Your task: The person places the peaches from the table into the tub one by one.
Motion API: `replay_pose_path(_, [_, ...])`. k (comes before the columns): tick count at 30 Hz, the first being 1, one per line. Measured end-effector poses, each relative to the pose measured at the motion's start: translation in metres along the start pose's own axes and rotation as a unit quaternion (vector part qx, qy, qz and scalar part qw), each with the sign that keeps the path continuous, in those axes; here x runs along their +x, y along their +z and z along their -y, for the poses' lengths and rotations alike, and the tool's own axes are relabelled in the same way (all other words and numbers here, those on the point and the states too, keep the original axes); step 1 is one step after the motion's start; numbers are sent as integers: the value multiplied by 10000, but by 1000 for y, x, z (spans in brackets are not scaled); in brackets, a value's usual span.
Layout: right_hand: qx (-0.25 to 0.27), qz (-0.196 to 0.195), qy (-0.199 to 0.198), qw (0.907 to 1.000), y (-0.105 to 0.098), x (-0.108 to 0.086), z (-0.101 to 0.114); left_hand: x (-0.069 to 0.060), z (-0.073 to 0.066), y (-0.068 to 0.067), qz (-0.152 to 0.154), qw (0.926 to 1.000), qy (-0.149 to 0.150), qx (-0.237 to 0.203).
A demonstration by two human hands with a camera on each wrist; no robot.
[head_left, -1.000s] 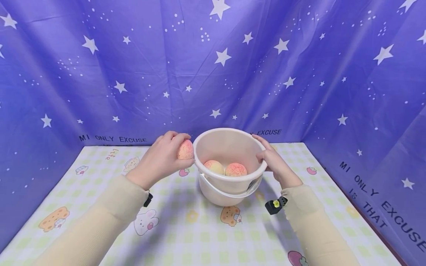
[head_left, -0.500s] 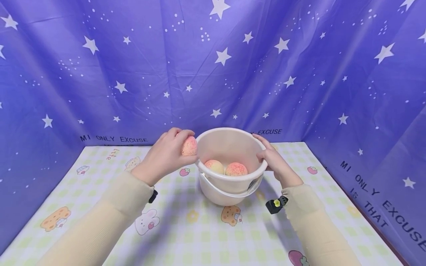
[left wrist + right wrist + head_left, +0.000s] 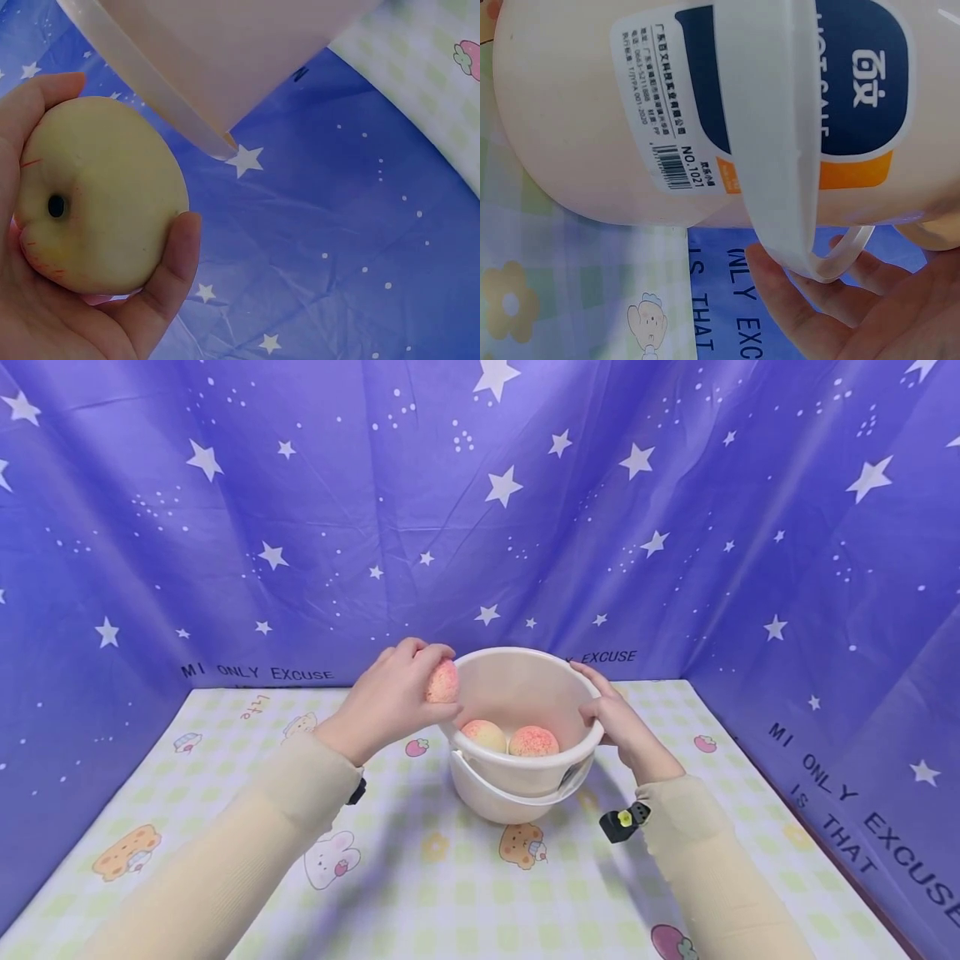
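Note:
My left hand (image 3: 390, 697) grips a pink and yellow peach (image 3: 443, 681) at the bucket's left rim, in the head view. Fingers and thumb curl round its sides; the left wrist view shows the peach's (image 3: 120, 187) pale underside with a small dark hole. A white plastic bucket (image 3: 487, 789) stands upright on the table. Inside it lie a yellowish peach (image 3: 483, 737) and a redder peach (image 3: 534, 742), side by side. My right hand (image 3: 626, 731) holds the bucket's right rim, thumb over the edge. The bucket's handle (image 3: 776, 135) hangs down across its labelled side in the right wrist view.
A checked tablecloth (image 3: 465, 902) with printed cartoon animals and strawberries covers the table. Behind it and at both sides hangs a blue curtain (image 3: 337, 510) with white stars, close to the table's back edge.
My left hand has moved right and slightly up with the peach, from outside the bucket's left side to its rim. The right hand and the bucket stay in place.

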State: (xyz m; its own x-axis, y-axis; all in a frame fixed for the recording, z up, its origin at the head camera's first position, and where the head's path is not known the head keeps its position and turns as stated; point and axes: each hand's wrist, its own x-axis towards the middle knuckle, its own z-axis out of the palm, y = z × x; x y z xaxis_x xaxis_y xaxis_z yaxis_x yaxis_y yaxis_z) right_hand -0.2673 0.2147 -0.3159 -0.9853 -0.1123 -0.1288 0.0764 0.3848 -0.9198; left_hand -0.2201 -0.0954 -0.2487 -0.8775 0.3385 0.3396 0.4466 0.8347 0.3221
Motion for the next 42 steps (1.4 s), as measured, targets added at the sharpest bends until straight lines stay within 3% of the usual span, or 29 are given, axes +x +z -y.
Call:
replay_pose_path(8, [-10, -9, -31, 10000, 1, 0, 0, 8, -2, 2, 29, 9998, 96, 184])
replay_pose_path(15, [-30, -10, -38, 10000, 1, 0, 0, 15, -5, 6, 238, 9992, 169, 262])
replay_pose_path(23, [-25, -19, -14, 10000, 2, 1, 0, 19, -9, 13, 233, 9986, 437, 185])
replay_pose_path(42, [37, -44, -7, 10000, 1, -1, 2, 30, -17, 25, 413, 9968, 684, 90])
